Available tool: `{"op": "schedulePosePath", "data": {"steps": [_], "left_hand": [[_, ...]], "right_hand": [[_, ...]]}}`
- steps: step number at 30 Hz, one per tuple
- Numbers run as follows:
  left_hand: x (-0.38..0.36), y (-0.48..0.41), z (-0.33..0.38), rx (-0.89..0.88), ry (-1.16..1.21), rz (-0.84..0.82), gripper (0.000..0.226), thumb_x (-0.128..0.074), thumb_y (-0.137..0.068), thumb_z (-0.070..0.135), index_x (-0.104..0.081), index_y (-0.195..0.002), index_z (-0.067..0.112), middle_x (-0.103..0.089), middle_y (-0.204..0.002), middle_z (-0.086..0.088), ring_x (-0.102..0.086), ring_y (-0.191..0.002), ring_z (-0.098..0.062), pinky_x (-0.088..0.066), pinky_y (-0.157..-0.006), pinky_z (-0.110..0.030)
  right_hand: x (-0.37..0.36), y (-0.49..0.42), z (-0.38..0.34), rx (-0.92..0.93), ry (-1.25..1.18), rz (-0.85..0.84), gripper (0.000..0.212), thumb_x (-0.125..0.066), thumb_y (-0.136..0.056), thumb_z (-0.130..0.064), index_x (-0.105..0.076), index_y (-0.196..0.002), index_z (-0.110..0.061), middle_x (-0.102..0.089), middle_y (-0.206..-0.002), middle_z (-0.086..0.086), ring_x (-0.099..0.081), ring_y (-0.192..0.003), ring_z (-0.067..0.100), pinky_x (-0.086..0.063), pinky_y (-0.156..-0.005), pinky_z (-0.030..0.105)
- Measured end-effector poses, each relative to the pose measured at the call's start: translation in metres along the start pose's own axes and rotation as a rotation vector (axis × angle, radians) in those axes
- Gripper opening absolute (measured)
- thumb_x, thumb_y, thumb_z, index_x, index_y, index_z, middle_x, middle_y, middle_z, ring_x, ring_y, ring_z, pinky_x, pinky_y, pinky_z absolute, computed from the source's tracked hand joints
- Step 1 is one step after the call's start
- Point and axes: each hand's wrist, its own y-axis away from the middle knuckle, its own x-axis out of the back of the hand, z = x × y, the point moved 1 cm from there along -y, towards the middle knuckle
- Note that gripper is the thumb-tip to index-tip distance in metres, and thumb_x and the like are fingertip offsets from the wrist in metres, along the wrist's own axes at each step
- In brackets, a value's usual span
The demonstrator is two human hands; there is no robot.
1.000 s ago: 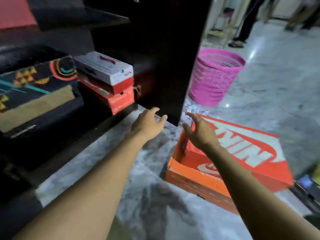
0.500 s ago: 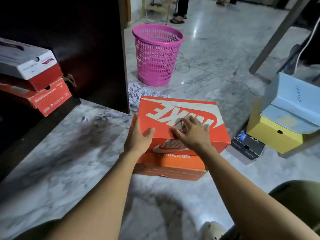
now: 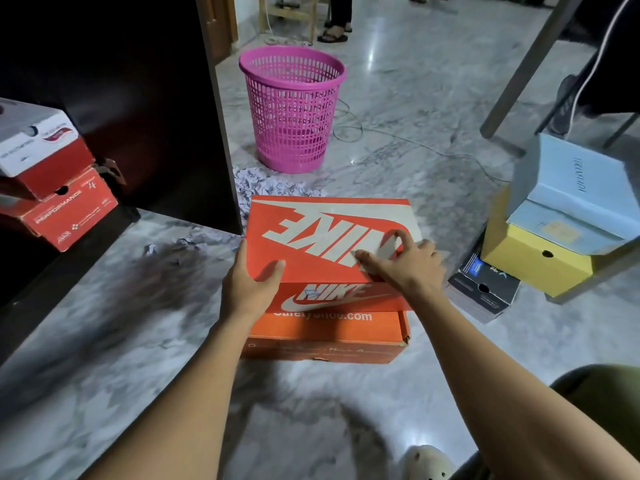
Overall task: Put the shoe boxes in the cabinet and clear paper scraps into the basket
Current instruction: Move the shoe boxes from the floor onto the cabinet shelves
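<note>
Here, the orange shoe box (image 3: 329, 330) is seen on the marble floor (image 3: 121, 341), its lid (image 3: 311, 216) closed, just outside the open dark cabinet (image 3: 138, 98). The near left corner of the box is gripped by the left hand (image 3: 249, 289), with the thumb laid on the lid and the fingers wrapped down the side. The right hand (image 3: 408, 265) is rested on top of the lid near its right edge, fingers loosely spread and pressed against the cardboard, with nothing pinched. Crumpled paper scraps (image 3: 263, 185) are heaped just behind the box, between it and the pink basket (image 3: 294, 109), which stands upright farther back. Inside the cabinet, a white-and-red box (image 3: 38, 147) is stacked on a red box (image 3: 69, 216). To the right, a light blue box (image 3: 571, 195) is set on a yellow box (image 3: 533, 261), with a black box (image 3: 485, 292) just beside them on the floor.
</note>
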Motion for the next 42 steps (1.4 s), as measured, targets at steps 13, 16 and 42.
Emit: {"op": "schedulePosePath", "data": {"steps": [13, 16, 42], "left_hand": [[0.04, -0.006, -0.005, 0.044, 0.027, 0.046, 0.08, -0.074, -0.075, 0.053, -0.039, -0.144, 0.034, -0.06, -0.128, 0.008, -0.057, -0.118, -0.018, -0.049, -0.097, -0.037], [0.066, -0.001, -0.005, 0.045, 0.039, 0.102, 0.076, -0.076, -0.078, 0.046, -0.042, -0.144, 0.031, -0.055, -0.116, 0.013, -0.055, -0.107, -0.011, -0.047, -0.091, -0.03], [0.377, 0.114, 0.095, 0.016, -0.036, 0.97, 0.067, -0.081, -0.072, 0.043, -0.06, -0.131, 0.023, -0.07, -0.116, 0.003, -0.064, -0.094, -0.01, -0.05, -0.082, -0.023]], "right_hand": [[0.007, 0.03, 0.008, 0.148, -0.218, -0.119, 0.122, -0.061, -0.044, -0.094, -0.029, -0.149, -0.041, -0.048, -0.133, 0.005, -0.054, -0.123, 0.03, -0.047, -0.098, 0.043], [0.01, 0.037, -0.008, 0.245, -0.248, -0.176, 0.125, -0.066, -0.043, -0.09, -0.025, -0.151, -0.042, -0.046, -0.133, 0.004, -0.053, -0.123, 0.03, -0.049, -0.099, 0.046], [0.085, 0.118, -0.3, 0.977, -0.843, -0.332, 0.108, -0.092, -0.042, -0.053, -0.054, -0.139, -0.024, -0.062, -0.118, -0.005, -0.06, -0.1, 0.006, -0.047, -0.091, 0.022]]}}
